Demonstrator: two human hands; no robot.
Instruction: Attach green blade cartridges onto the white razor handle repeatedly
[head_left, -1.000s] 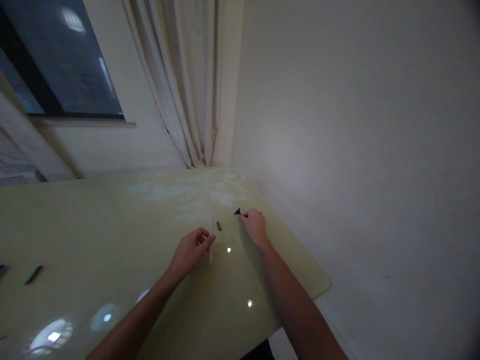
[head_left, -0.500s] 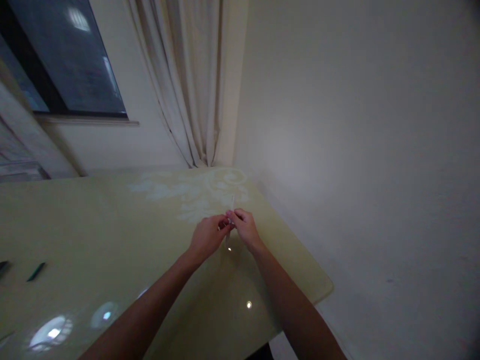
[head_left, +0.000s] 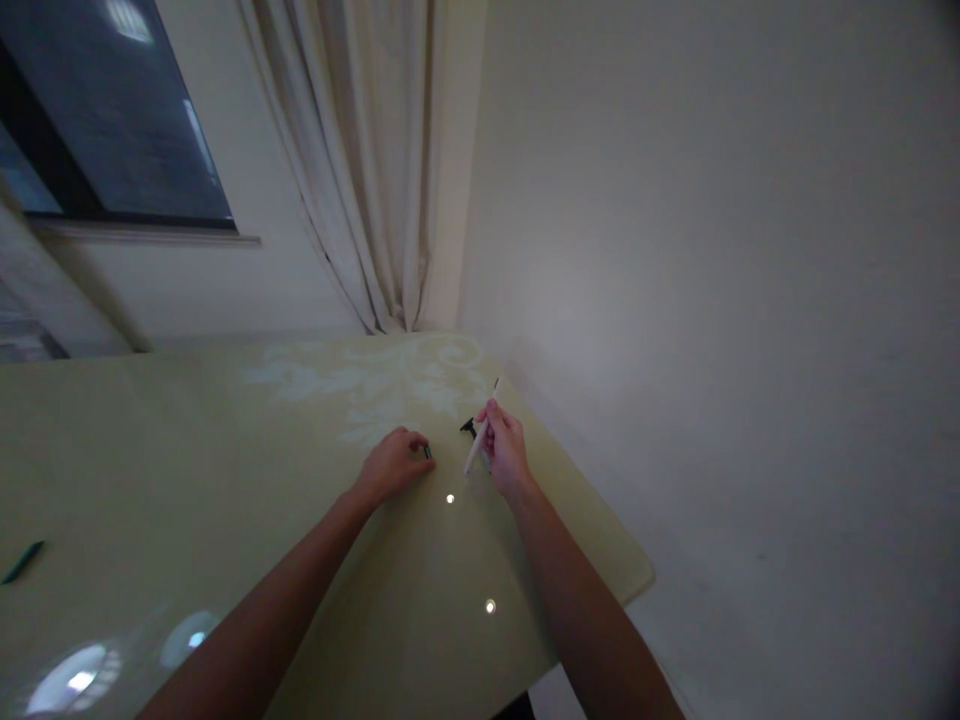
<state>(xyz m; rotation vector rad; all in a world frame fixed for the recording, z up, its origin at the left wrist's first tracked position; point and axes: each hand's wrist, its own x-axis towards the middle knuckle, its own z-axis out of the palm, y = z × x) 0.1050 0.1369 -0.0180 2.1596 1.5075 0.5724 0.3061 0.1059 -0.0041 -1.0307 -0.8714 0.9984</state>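
My left hand pinches a small dark green piece between thumb and fingers, just above the table. To its right, my right hand is closed on a slim white pen-like stick that slants, its thin dark tip pointing up and away. A black T-shaped object shows beside the fingers of my right hand, partly covered by the stick and the hand; whether the hand holds it too is unclear. A gap separates my two hands.
The glossy pale green table has its right edge near my right forearm. A dark green piece lies at the far left. Beyond the table are a curtain, a window and a wall on the right.
My hands have moved apart, from touching around the white stick. The stick is now in my right hand alone. The green piece and the black object have come into sight.
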